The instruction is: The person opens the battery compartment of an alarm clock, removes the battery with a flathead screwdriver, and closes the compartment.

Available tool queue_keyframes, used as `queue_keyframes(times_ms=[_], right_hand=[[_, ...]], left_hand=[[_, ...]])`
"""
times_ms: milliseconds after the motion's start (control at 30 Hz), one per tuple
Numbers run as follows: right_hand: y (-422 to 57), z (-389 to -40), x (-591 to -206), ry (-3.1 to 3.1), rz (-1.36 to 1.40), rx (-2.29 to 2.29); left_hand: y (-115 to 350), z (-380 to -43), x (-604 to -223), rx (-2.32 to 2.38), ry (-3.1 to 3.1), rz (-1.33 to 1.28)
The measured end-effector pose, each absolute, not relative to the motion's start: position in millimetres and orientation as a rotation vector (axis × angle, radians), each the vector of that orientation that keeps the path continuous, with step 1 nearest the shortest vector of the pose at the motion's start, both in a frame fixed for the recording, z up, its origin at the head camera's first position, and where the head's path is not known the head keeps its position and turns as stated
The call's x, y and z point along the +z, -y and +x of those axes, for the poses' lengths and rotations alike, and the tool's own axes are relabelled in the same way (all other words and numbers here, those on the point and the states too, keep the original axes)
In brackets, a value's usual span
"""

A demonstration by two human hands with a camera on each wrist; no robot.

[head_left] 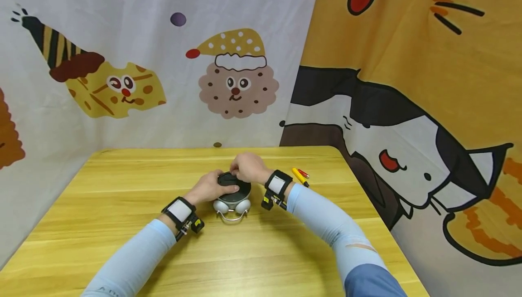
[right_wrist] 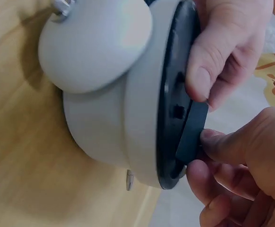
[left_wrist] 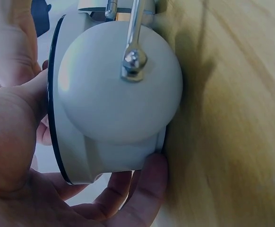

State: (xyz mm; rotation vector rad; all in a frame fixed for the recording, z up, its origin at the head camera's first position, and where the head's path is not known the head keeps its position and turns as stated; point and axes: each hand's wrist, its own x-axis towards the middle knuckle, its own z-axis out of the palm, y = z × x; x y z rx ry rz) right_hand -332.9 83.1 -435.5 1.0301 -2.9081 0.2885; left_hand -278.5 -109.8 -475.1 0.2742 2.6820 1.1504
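A white twin-bell alarm clock [head_left: 241,195] lies face down on the table, its black back up and its two bells toward me. My left hand [head_left: 208,188] grips the clock, thumb over the back and fingers around the side, as the left wrist view shows on the white casing [left_wrist: 114,156]. My right hand [right_wrist: 244,161] pinches a black battery cover [right_wrist: 193,132] between thumb and index finger at the clock's lower end. The cover stands tilted off the back. The left thumb [right_wrist: 203,78] lies close to the cover's other end. What lies under the cover is hidden.
On the wooden table [head_left: 134,188], right of the clock, lie a slim yellow object with a black end [head_left: 299,177] and a smaller red one [head_left: 303,173]. A printed cloth [head_left: 142,129] hangs behind the table and along its right side.
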Motion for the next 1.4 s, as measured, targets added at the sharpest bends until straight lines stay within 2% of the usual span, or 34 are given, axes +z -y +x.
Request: queue_keyframes(times_ms=[533,933,1400], right_hand=[[-84,-332,-439,2.847,1.055,0.291],[-82,-318,-442,2.818,1.014,0.17],[-86,-322,-440,2.851,1.035,0.264]], left_hand=[[110,-279,-472,1.143,-2.68,0.277],[111,-280,-473,1.15,-2.69,0.305],[109,-281,-475,1.134,-2.694,0.293]])
